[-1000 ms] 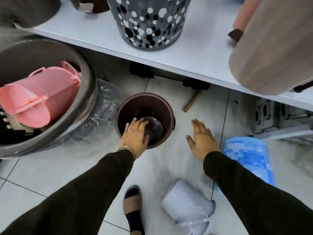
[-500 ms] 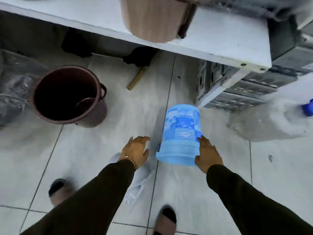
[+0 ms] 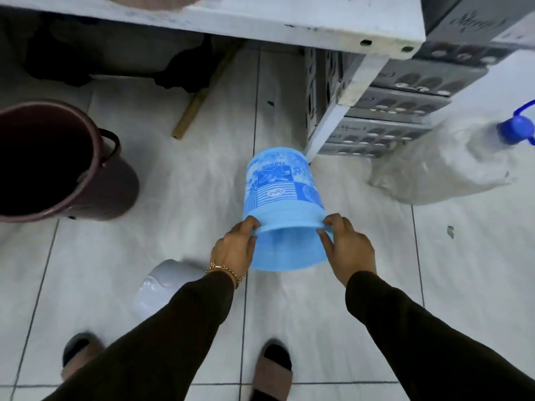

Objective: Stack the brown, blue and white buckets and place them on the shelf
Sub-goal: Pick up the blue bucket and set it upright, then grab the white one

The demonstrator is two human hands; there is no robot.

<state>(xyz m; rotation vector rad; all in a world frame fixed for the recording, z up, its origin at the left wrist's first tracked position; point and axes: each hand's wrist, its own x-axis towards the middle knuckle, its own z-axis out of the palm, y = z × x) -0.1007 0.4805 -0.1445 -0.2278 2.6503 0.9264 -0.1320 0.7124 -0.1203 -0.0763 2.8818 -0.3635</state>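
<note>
The blue bucket (image 3: 282,195) with a flower print lies tipped on the floor tiles, its open mouth toward me. My left hand (image 3: 234,250) grips its rim on the left and my right hand (image 3: 347,250) grips the rim on the right. The brown bucket (image 3: 58,166) stands upright at the far left, open and empty-looking. The white bucket (image 3: 165,287) lies on its side by my left forearm, partly hidden by the sleeve. The white shelf (image 3: 260,21) runs across the top.
Stacked grey crates (image 3: 385,117) sit under the shelf's right end beside its white leg (image 3: 344,102). A clear plastic bag (image 3: 451,169) and a blue-capped bottle (image 3: 515,128) lie at the right. A wooden stick (image 3: 199,96) lies under the shelf. My sandalled feet (image 3: 272,371) are below.
My view swung right from the brown bucket to the blue one. Both hands closed onto the blue bucket's rim, which has tilted so its mouth faces me.
</note>
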